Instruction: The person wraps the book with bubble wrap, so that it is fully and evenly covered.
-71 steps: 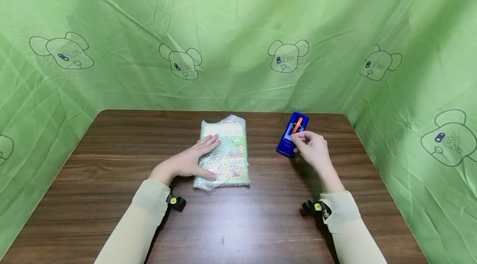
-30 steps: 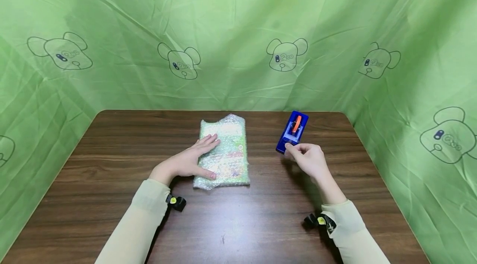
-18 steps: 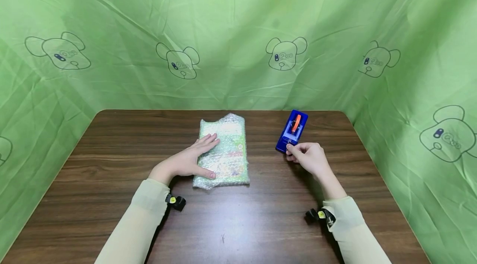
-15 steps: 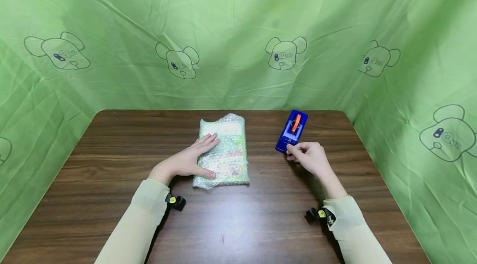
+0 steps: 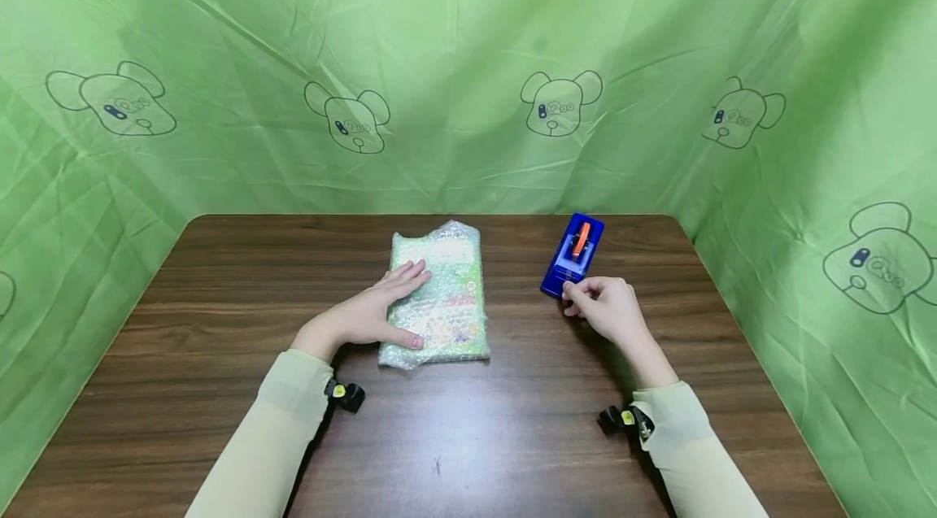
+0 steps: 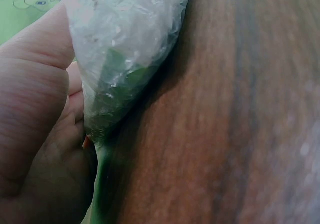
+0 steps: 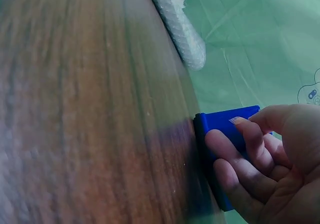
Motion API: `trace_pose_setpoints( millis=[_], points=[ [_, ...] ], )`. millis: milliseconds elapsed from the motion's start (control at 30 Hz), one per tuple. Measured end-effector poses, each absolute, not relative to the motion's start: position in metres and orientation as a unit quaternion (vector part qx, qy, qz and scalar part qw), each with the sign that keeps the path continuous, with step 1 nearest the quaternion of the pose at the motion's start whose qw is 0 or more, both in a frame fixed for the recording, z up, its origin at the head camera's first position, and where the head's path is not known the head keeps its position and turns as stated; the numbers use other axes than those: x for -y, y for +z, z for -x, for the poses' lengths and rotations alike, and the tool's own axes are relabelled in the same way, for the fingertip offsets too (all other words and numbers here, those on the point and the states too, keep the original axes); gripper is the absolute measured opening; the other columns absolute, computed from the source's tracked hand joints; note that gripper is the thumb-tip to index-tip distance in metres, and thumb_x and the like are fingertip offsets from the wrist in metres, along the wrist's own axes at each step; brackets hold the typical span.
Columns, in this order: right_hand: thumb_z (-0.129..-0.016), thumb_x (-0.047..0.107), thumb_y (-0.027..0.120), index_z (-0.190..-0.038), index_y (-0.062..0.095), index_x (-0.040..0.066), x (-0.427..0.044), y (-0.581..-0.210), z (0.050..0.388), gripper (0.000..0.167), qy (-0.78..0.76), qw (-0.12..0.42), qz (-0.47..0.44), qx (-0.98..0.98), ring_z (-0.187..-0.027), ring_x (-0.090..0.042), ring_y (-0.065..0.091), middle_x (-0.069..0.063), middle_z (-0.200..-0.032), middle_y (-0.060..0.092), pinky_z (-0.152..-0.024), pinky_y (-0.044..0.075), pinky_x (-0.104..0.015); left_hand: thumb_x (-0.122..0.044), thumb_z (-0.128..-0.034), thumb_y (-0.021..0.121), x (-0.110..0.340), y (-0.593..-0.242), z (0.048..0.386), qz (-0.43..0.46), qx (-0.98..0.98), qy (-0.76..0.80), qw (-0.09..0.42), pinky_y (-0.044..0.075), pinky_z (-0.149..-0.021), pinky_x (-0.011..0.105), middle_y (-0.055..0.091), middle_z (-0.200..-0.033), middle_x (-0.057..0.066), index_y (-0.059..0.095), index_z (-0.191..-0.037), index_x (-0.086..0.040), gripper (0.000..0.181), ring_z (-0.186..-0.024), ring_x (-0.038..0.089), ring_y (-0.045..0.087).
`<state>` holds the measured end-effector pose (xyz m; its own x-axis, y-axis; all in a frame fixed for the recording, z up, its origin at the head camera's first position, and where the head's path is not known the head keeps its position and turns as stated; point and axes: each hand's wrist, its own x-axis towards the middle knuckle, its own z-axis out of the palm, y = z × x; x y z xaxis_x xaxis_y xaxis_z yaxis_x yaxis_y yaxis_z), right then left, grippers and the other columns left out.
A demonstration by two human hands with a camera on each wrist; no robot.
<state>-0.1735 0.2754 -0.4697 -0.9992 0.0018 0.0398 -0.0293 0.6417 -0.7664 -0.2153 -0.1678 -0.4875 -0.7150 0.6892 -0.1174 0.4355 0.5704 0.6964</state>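
A flat, bubble-wrapped package (image 5: 454,282) with a green and white printed face lies on the table. My left hand (image 5: 366,311) rests on its left side, fingers spread and thumb extended near the lower edge. In the left wrist view, the wrapped corner (image 6: 130,44) shows beside the hand. A blue tape dispenser (image 5: 561,270) with an orange wheel (image 5: 581,240) stands slanted at the right. At its near end my right hand (image 5: 611,306) pinches between thumb and forefinger what looks like the end of clear tape (image 7: 235,120). The other fingers curl beside the dispenser.
The brown wooden table (image 5: 454,445) reaches to a green curtain (image 5: 454,54) with printed bear heads at the back and sides. Each wrist carries a small black camera, one on the left (image 5: 351,398) and one on the right (image 5: 611,419).
My right hand has moved from the dispenser's middle back toward me to its near end, and has stayed about there for the last half second. The left hand and package have stayed put.
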Motion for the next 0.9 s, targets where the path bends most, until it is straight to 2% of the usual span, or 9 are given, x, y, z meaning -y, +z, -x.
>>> trace_pose_setpoints(
  millis=[433,733,900],
  points=[
    [-0.108,0.026,0.071,-0.086,0.083,0.011,-0.276,-0.4695,0.1729,0.03,0.376,0.034,-0.023,0.926,-0.062,-0.019,0.075,0.005,-0.067,0.076,-0.049,0.048,-0.028,-0.068,-0.0855,0.085,0.1663,-0.4865,0.2149,-0.326,-0.866,0.328,0.191,0.006,-0.133,0.063,0.001,-0.185,-0.004,0.019,-0.177,-0.025,0.121,-0.169,0.027,-0.006],
    [-0.108,0.027,0.07,-0.087,0.082,0.011,-0.2781,-0.4683,0.1737,0.029,0.372,0.025,-0.027,0.927,-0.062,-0.019,0.074,0.006,-0.067,0.076,-0.049,0.049,-0.029,-0.068,-0.0852,0.086,0.1669,-0.4868,0.2149,-0.326,-0.866,0.33,0.188,0.005,-0.133,0.063,0.002,-0.185,-0.004,0.02,-0.177,-0.025,0.121,-0.169,0.026,-0.006],
    [-0.108,0.025,0.07,-0.089,0.081,0.007,-0.2793,-0.4649,0.1726,0.028,0.376,0.014,-0.037,0.926,-0.065,-0.021,0.077,0.004,-0.068,0.076,-0.05,0.05,-0.029,-0.067,-0.0854,0.086,0.1664,-0.4854,0.2138,-0.324,-0.864,0.335,0.191,0.005,-0.133,0.063,0.002,-0.185,-0.003,0.02,-0.177,-0.024,0.121,-0.169,0.027,-0.006]
  ],
)
